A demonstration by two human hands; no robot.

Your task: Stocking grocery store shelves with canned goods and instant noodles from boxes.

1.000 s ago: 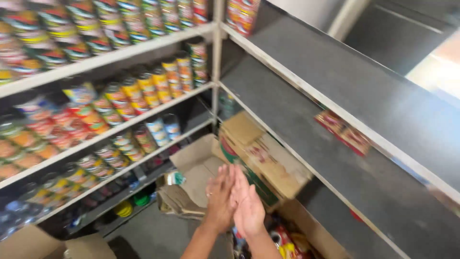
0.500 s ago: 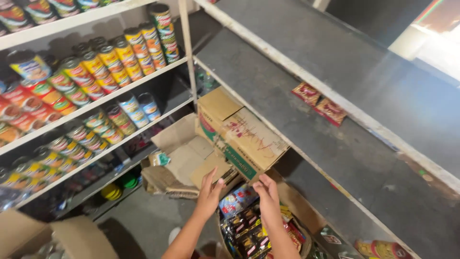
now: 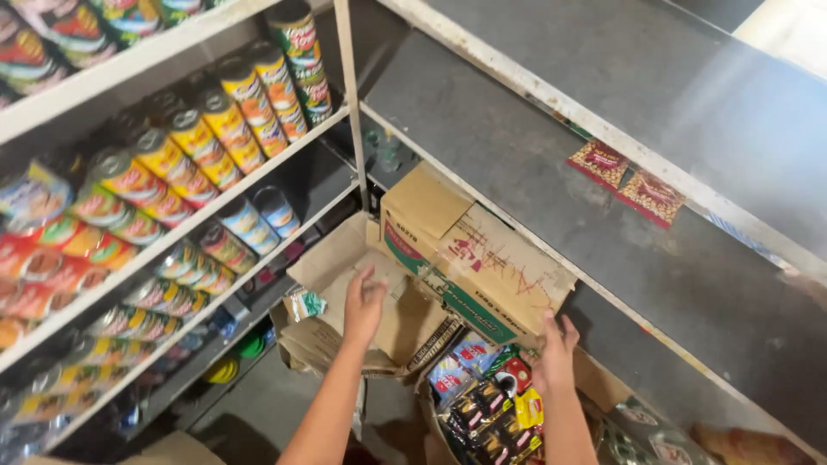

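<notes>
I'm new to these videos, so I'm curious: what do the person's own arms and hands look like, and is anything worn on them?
Both forearms are bare as far as the picture shows: no sleeves, gloves or watch. The left hand and the right hand have slim fingers. The picture is too blurred to tell whether there are rings.

Two hands seen: left hand (image 3: 363, 303), right hand (image 3: 556, 351). Two red snack packets (image 3: 626, 178) lay on grey shelf (image 3: 551, 164). One closed cardboard box (image 3: 476, 252). One open carton of sachets (image 3: 487, 405). Cans (image 3: 207, 146) too many, too blurred to count.
</notes>
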